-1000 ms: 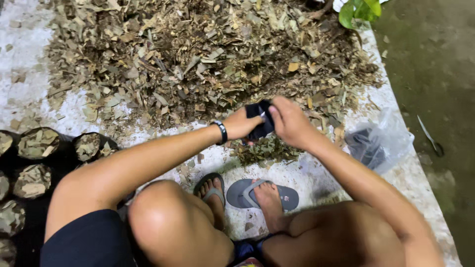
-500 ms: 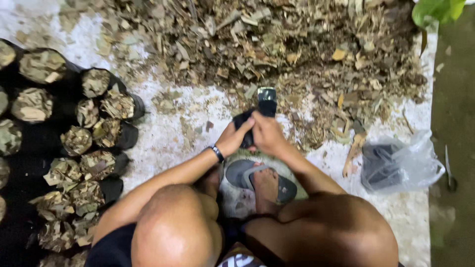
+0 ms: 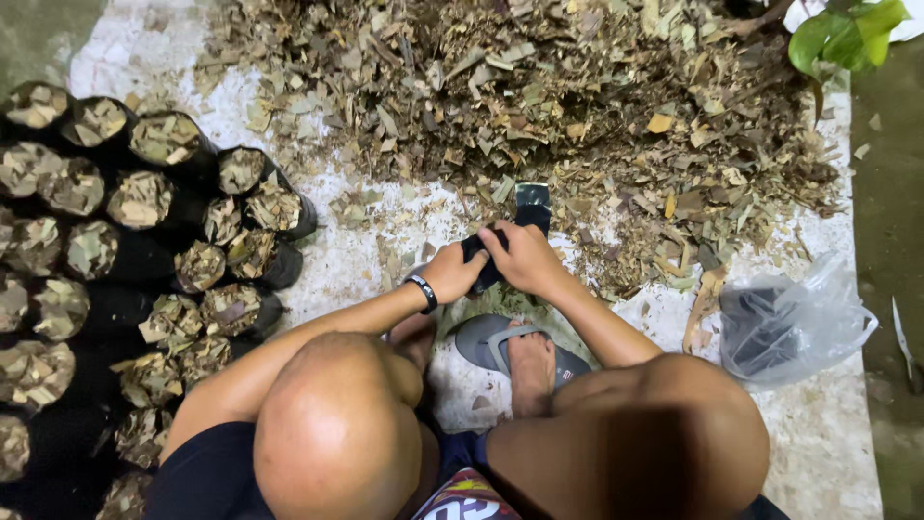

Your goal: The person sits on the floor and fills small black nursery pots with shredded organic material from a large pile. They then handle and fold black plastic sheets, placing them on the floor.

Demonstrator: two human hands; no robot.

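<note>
I squat over a white sheet on the ground. Both hands hold a small black plastic bag (image 3: 526,214) in front of my knees. My left hand (image 3: 452,271), with a dark band on its wrist, grips the bag's lower left part. My right hand (image 3: 525,258) grips its middle, and the flat upper end sticks up past the fingers. Just beyond the bag lies a broad heap of dry chopped leaves (image 3: 539,96).
Several black bags filled with leaf bits (image 3: 144,221) stand in rows on the left. A clear plastic bag holding dark empty bags (image 3: 784,323) lies on the right. My feet in grey sandals (image 3: 520,351) rest below the hands. A green plant (image 3: 842,34) is at top right.
The view has shifted, with the heap and filled bags sitting differently in frame. My hands stay together on the black bag, whose upper end now stands out flat above my fingers.
</note>
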